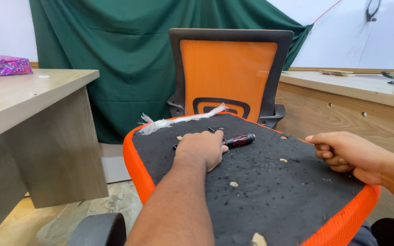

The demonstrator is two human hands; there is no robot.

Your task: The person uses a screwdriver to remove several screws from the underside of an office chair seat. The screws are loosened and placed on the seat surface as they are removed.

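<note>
Hiding the screwdriver (239,140) shaft, a curled left hand (202,148); right hand (343,152) fingers folded at the seat (270,191) edge.

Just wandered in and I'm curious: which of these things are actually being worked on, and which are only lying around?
In use:
- left hand on the red-and-black screwdriver
- right hand gripping the edge of the seat base, black underside up
- orange chair back behind it

Lying about:
- shiny purple packet on the left desk
- right desk
- green curtain
</note>
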